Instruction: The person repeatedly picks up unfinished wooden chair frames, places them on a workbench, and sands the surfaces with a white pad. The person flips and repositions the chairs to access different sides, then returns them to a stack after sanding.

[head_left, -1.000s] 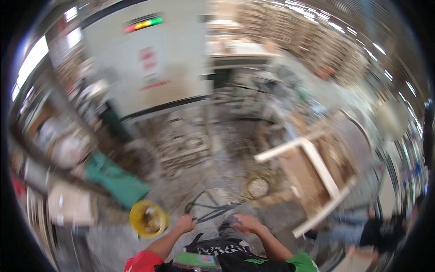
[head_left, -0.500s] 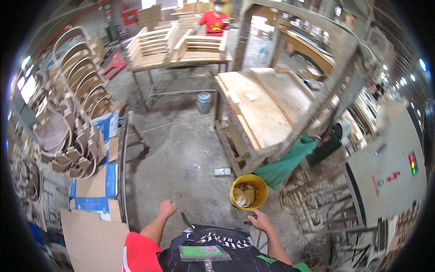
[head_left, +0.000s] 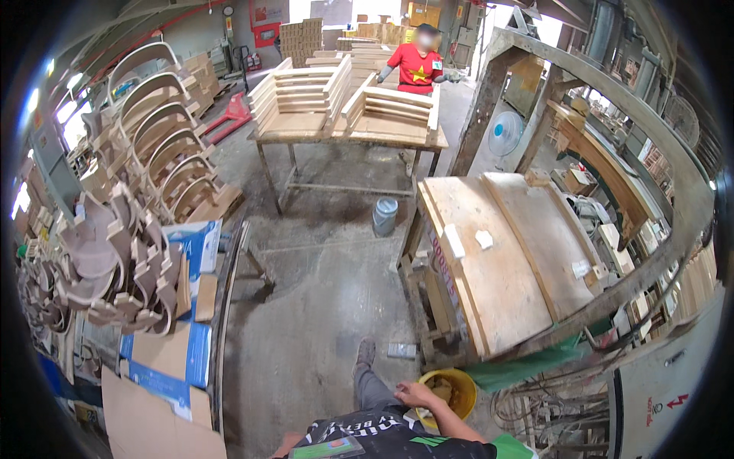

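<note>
My right hand (head_left: 414,395) hangs low at my side with loosely spread fingers and nothing in it, just over the near rim of a yellow bucket (head_left: 461,385) that holds wood scraps. My left hand is out of the picture; only a bit of red sleeve (head_left: 286,442) shows at the bottom edge. My leg and shoe (head_left: 365,354) step forward on the concrete floor.
A tilted stack of plywood boards (head_left: 501,268) stands right of me, with a green sheet (head_left: 527,366) below. Curved wooden parts (head_left: 115,252) and cardboard (head_left: 157,359) line the left. Ahead are a grey can (head_left: 384,216), a table with wooden frames (head_left: 348,126) and a person in red (head_left: 418,69).
The view has swung round from a wall and a handled cart to the workshop aisle. My left hand has dropped out of sight and my right hand now sits by the bucket.
</note>
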Tool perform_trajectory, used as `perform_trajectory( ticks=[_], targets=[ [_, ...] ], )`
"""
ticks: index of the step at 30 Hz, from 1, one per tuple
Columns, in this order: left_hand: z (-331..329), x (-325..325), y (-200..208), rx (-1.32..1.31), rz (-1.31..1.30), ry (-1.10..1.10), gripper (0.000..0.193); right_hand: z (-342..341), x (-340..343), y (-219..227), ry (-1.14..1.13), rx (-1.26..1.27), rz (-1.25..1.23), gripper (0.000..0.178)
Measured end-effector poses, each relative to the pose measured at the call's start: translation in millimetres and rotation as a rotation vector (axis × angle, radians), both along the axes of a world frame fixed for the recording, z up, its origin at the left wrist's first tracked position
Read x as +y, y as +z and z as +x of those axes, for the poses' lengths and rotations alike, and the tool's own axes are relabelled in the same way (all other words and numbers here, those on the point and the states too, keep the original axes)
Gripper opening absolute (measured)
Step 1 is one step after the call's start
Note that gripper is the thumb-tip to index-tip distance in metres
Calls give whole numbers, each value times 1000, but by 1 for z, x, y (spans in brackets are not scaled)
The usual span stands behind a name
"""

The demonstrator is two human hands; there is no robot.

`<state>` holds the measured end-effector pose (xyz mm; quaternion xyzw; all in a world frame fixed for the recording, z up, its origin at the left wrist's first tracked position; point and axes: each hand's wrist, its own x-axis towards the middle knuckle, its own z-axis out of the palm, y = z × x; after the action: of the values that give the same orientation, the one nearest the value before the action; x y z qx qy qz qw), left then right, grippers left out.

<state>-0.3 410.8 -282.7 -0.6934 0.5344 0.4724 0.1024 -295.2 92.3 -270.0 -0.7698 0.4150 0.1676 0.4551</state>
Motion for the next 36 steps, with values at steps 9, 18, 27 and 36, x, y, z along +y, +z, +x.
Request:
perform_trajectory(
  ticks=[9,18,27,36],
  targets=[
    [183,-344,49,-5,-447,1146,31,79,-184,22,-341,-47,-80,52],
    [256,-577,93,499,-504,1287,25,177,-365,76,-371,-210,-48,50],
    [449,-846,125,286,-985,997,43,288,-559,83,-812,-527,266,28],
    [550,-1137,214,-164,-930,631,68,372,-725,138,-1024,-700,67,31]
  ],
)
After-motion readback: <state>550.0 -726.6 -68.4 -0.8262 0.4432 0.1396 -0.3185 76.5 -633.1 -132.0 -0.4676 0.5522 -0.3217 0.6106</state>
